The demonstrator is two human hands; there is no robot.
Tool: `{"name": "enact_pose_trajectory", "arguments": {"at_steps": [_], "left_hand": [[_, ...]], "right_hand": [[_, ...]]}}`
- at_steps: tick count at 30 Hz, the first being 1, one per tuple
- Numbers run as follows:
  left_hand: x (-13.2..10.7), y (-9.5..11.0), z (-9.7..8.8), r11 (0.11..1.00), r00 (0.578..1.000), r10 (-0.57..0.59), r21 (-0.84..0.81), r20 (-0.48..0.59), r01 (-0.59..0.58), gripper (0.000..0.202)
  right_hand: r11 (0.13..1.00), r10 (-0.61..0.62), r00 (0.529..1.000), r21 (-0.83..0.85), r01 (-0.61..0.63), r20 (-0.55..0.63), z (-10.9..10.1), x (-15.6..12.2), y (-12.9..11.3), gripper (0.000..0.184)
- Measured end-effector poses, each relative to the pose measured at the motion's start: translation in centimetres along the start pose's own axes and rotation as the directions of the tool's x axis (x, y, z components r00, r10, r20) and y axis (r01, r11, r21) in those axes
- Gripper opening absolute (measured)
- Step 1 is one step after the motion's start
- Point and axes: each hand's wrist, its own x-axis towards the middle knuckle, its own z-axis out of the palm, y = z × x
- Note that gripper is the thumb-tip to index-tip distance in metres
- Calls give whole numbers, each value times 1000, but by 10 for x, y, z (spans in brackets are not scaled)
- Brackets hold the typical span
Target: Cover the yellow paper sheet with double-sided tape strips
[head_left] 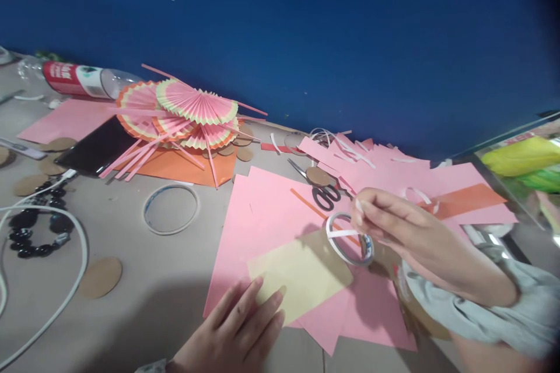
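Landmark: pale yellow paper rectangle [306, 280], lying on overlapping pink paper sheets [266, 215] on the grey tabletop [131, 215].

Left hand [245, 326]: at the near left edge of the yellow rectangle, palm down, fingers somewhat spread, fingertips resting on it. Grip open; nothing held.

Right hand [398, 233]: raised over the far right corner of the yellow rectangle, thumb and fingertips drawn together in a pinch. Small tape roll [336, 250] just below and left of these fingertips, overlapping that same corner in view. White strip [343, 233] crosses the ring toward the fingers. Cannot tell whether its end is pinched, nor whether the roll is held or resting.

Beyond the yellow rectangle: narrow orange strip [308, 204] on the pink sheets; black-handled scissors [329, 192], partly under a brown cardboard disc [318, 176]. Beyond and to its right: heap of cut pink paper [389, 178].

Left of the yellow rectangle: larger tape roll [147, 210], flat on the tabletop, well apart from it. Farther left: loose cardboard disc [101, 277], white cable [85, 245], black bead string [27, 220].

Far left beyond it: pleated pink paper rosettes [199, 106] over an orange sheet [184, 168]; glossy black slab [91, 148], phone-like; red-labelled plastic bottle [76, 78] on its side.
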Motion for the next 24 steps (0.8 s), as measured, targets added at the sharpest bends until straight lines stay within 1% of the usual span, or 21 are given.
{"name": "enact_pose_trajectory", "arguments": {"at_steps": [2, 3, 5, 6, 7, 9, 11, 13, 15, 20, 22, 24], "left_hand": [[0, 0, 0, 1000, 1000, 4, 0, -1, -4, 36], [1, -1, -1, 1000, 1000, 8, -1, 3, -8, 37], [2, -2, -2, 1000, 1000, 22, -10, 11, -22, 37], [3, -3, -3, 999, 999, 34, -18, 14, -33, 37], [4, -4, -4, 999, 999, 46, -26, 23, -45, 38], [6, -5, -6, 997, 996, 75, -41, 50, -73, 38], [7, -6, -8, 994, 992, 96, -56, 82, -92, 40], [8, -6, -10, 994, 991, 95, -62, 94, -89, 41], [9, -7, -13, 995, 991, 89, -53, 99, -84, 41], [12, -9, -22, 997, 992, 79, -17, 99, -78, 38], [12, -7, -22, 999, 997, 47, -28, 54, -46, 34], [11, -5, -20, 998, 999, -27, -64, -24, 26, 29]], "right_hand": [[1000, -2, 1000, 3, 2, -26, 1, -6, 1, 30], [1000, -12, 1000, -22, 12, -4, 5, -7, 0, 29], [992, -38, 994, -115, 50, 104, 19, -6, -5, 25], [981, -48, 982, -175, 81, 184, 29, -3, -8, 23], [965, -61, 962, -229, 125, 267, 39, 0, -11, 23], [912, -39, 916, -361, 196, 398, 59, 9, -14, 22], [852, -11, 889, -462, 248, 457, 76, 18, -13, 23], [803, 13, 875, -526, 280, 485, 87, 24, -10, 24], [772, 22, 871, -562, 297, 491, 93, 28, -6, 23], [744, 33, 894, -608, 276, 447, 96, 29, -2, 23], [741, 34, 898, -614, 272, 438, 96, 28, -2, 24], [742, 25, 900, -611, 275, 435, 97, 28, -2, 24]]}}
